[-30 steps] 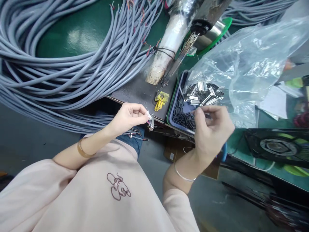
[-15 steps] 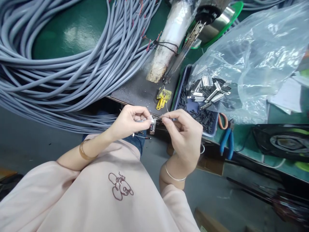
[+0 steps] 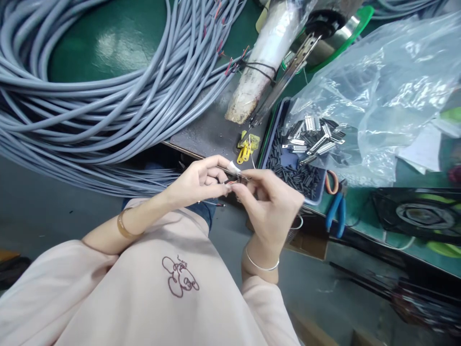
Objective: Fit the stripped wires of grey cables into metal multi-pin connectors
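Observation:
My left hand point(image 3: 200, 181) is closed, thumb and fingers pinched around a grey cable's thin coloured wires point(image 3: 233, 182). White tape point(image 3: 234, 167) wraps the tip of its index finger. Touching it from the right, my right hand point(image 3: 270, 199) is closed too, its thumb and forefinger around a small metal connector point(image 3: 244, 179) that the fingers mostly hide. A thin pale solder wire point(image 3: 252, 154) runs down toward the right fingers from the yellow piece point(image 3: 245, 150) under the soldering iron point(image 3: 268, 91).
Coiled grey cables point(image 3: 118, 115) cover the bench's left side. A blue tray point(image 3: 317, 196) holds black sleeves point(image 3: 288, 173) and metal connectors point(image 3: 317, 134), beside a clear plastic bag point(image 3: 389, 86). Blue-handled pliers point(image 3: 336, 211), a fan point(image 3: 425, 214) and a green-rimmed solder spool point(image 3: 360, 29) are nearby.
My hands have come together, and the connector that hung below my left fingertips has turned and is now mostly covered by fingers. The view has shifted slightly.

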A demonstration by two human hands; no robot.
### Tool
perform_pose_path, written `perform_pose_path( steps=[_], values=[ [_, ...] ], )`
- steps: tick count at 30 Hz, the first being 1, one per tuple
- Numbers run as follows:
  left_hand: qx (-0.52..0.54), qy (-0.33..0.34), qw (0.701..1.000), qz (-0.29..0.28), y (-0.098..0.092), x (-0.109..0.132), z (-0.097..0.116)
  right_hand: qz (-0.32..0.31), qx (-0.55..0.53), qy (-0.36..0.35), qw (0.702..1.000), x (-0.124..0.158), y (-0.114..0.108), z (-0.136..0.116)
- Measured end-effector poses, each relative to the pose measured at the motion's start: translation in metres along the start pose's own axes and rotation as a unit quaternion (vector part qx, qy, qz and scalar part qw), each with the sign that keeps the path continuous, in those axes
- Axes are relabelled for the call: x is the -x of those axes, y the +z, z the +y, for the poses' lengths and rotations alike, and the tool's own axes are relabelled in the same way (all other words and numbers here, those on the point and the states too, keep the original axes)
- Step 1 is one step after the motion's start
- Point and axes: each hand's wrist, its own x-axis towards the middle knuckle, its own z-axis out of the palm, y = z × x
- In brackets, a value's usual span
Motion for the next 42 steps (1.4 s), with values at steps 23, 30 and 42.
perform_pose_path(
  steps=[23, 30, 42],
  values=[
    [-0.073, 0.067, 0.990, 0.105, 0.000, -0.005, 0.004, 0.205, -0.220, 0.081, 0.950, 0.010, 0.016, 0.001],
    [-0.029, 0.057, 0.993, 0.104, -0.006, -0.009, 0.008, 0.180, -0.173, 0.107, 0.962, 0.016, 0.023, 0.004],
    [-0.101, 0.111, 0.967, 0.207, 0.003, -0.025, 0.009, 0.126, -0.165, 0.105, 0.973, 0.004, 0.041, 0.012]
  ],
)
